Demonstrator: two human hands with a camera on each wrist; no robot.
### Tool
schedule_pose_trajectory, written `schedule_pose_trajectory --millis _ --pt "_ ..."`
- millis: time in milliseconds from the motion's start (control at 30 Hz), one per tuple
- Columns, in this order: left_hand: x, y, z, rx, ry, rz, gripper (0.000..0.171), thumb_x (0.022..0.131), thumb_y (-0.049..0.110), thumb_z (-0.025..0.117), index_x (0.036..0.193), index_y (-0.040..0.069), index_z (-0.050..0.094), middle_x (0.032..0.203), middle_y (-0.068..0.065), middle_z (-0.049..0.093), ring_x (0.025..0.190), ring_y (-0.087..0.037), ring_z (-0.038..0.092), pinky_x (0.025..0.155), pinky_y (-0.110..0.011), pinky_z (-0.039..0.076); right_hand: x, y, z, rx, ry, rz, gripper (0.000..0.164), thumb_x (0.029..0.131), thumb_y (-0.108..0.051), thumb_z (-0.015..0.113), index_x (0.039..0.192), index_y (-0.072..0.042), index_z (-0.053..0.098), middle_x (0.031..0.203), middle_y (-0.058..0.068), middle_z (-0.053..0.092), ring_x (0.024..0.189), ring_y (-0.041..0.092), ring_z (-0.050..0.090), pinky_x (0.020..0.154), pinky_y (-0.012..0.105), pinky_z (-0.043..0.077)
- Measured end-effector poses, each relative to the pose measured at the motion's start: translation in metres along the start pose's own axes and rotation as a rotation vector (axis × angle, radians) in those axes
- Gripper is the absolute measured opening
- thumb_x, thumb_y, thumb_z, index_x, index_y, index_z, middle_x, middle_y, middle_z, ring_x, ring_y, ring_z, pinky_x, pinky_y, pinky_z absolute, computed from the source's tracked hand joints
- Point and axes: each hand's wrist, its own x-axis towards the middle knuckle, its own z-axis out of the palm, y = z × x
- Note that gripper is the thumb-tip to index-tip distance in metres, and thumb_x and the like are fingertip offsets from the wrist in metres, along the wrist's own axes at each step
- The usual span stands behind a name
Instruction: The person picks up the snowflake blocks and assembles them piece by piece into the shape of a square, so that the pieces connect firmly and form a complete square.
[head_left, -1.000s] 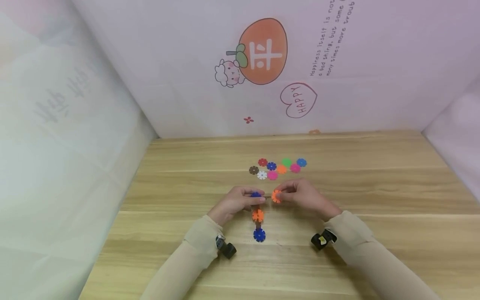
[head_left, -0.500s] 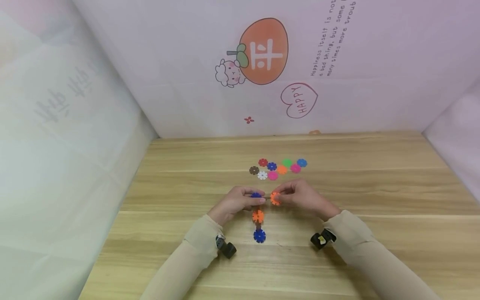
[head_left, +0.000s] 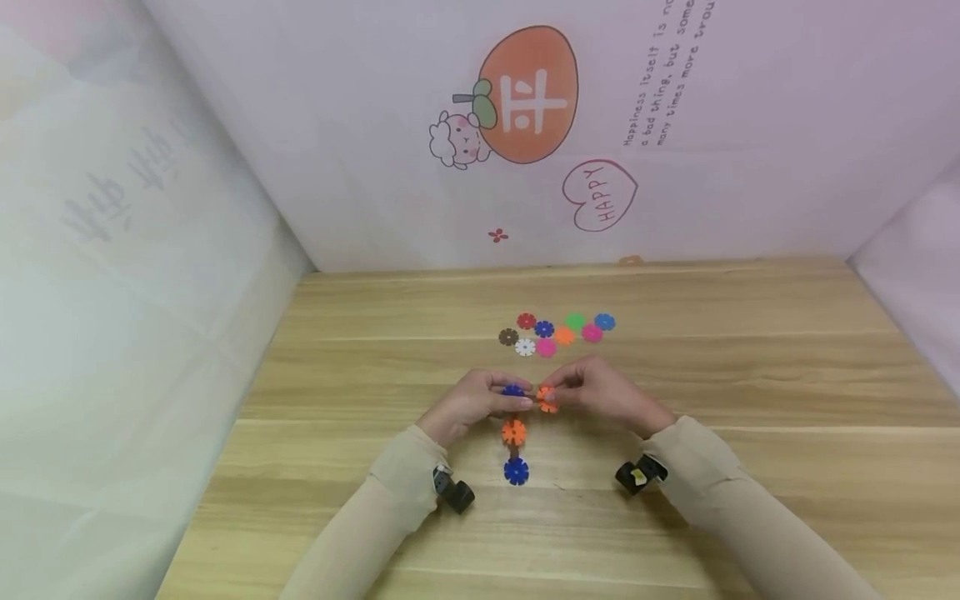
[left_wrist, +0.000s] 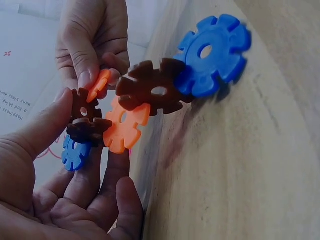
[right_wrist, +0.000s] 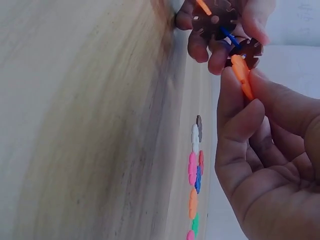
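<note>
My left hand point(head_left: 476, 402) holds a chain of notched plastic snowflake discs, its thumb against a brown disc point(left_wrist: 82, 107) at the far end. Joined along the chain are a small blue disc point(left_wrist: 75, 155), another brown disc point(left_wrist: 90, 131), an orange disc point(left_wrist: 125, 127), a further brown disc point(left_wrist: 152, 85) and a large blue disc point(left_wrist: 215, 55). Between thumb and fingertips, my right hand point(head_left: 600, 392) pinches a separate orange disc point(right_wrist: 241, 75). Its edge meets the notched rim of the end brown disc; fingertips partly cover it.
Behind the hands, loose discs lie flat on the wooden table point(head_left: 360, 333), among them a white disc point(head_left: 525, 347), a red disc point(head_left: 527, 321), a green disc point(head_left: 575, 321) and a light blue disc point(head_left: 604, 322). A printed cloth point(head_left: 375, 167) stands along the back.
My right hand has shifted slightly left, bringing its orange disc up to the end of the chain. My left hand stays nearly still with its grip kept.
</note>
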Motion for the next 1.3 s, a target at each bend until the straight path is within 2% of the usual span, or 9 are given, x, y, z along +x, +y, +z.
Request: schedule_pose_trajectory --millis 167,333,400,567,733,967,1133,1300 --pt "-0.001 0.001 -0.002 -0.003 -0.007 -0.005 0.035 0.081 0.018 0.081 0.114 0.012 0.072 0.103 -0.005 0.076 0.092 -0.017 0.069 0.082 -0.030 0.056 0.001 -0.001 0.000 0.007 -0.001 0.025 0.015 0.092 -0.020 0.070 0.104 -0.015 0.076 0.106 0.001 0.075 0.100 0.017 0.066 0.093 0.041 0.054" --pt "-0.002 0.003 -0.006 -0.003 -0.016 -0.003 0.036 0.084 0.022 0.078 0.118 0.013 0.070 0.108 -0.003 0.074 0.095 -0.018 0.068 0.084 -0.032 0.057 0.002 0.002 -0.005 0.069 -0.015 0.018 0.039 0.097 -0.027 0.063 0.129 -0.005 0.063 0.109 0.008 0.073 0.097 0.021 0.069 0.088 0.039 0.057" --pt "-0.002 0.003 -0.007 -0.010 -0.015 0.000 0.036 0.085 0.022 0.078 0.119 0.012 0.069 0.110 -0.003 0.073 0.096 -0.018 0.068 0.084 -0.032 0.057 0.001 0.005 -0.009 0.072 -0.004 0.021 0.046 0.099 -0.032 0.060 0.134 -0.003 0.058 0.111 0.010 0.072 0.097 0.023 0.069 0.087 0.038 0.058" --pt "-0.004 0.004 -0.009 -0.029 -0.009 -0.007 0.038 0.085 0.020 0.078 0.121 0.010 0.068 0.113 -0.004 0.071 0.097 -0.018 0.068 0.085 -0.032 0.058 -0.004 0.018 -0.020 0.030 0.061 0.089 0.044 0.099 -0.035 0.058 0.131 -0.004 0.060 0.117 0.011 0.068 0.103 0.023 0.065 0.085 0.036 0.057" --pt "-0.004 0.004 -0.010 -0.043 -0.008 -0.006 0.037 0.086 0.018 0.076 0.121 0.010 0.068 0.116 -0.004 0.070 0.099 -0.017 0.068 0.089 -0.032 0.058 -0.006 0.031 -0.032 0.036 0.135 0.147 0.042 0.099 -0.027 0.060 0.132 -0.003 0.058 0.122 0.017 0.066 0.104 0.027 0.064 0.082 0.035 0.058" --pt "-0.003 0.001 -0.009 -0.053 -0.022 0.006 0.034 0.087 0.019 0.075 0.120 0.009 0.069 0.117 -0.004 0.070 0.100 -0.018 0.068 0.090 -0.032 0.057 0.006 0.044 -0.041 -0.150 0.291 0.071 0.043 0.096 -0.015 0.062 0.131 0.007 0.054 0.122 0.025 0.065 0.113 0.038 0.061 0.098 0.049 0.052" --pt "-0.003 -0.002 -0.006 -0.080 -0.028 0.016 0.035 0.086 0.017 0.077 0.119 0.009 0.069 0.115 -0.004 0.071 0.099 -0.017 0.068 0.089 -0.031 0.057 0.013 0.046 -0.045 -0.183 0.342 0.089 0.054 0.095 -0.014 0.062 0.138 0.012 0.042 0.126 0.029 0.061 0.113 0.040 0.061 0.097 0.050 0.053" --pt "-0.003 -0.002 -0.004 -0.076 -0.022 0.021 0.034 0.086 0.019 0.077 0.118 0.010 0.070 0.115 -0.003 0.071 0.098 -0.016 0.068 0.089 -0.031 0.058 0.019 0.043 -0.048 -0.231 0.361 0.111 0.061 0.093 -0.017 0.063 0.141 0.011 0.038 0.127 0.030 0.060 0.111 0.040 0.061 0.095 0.051 0.054"
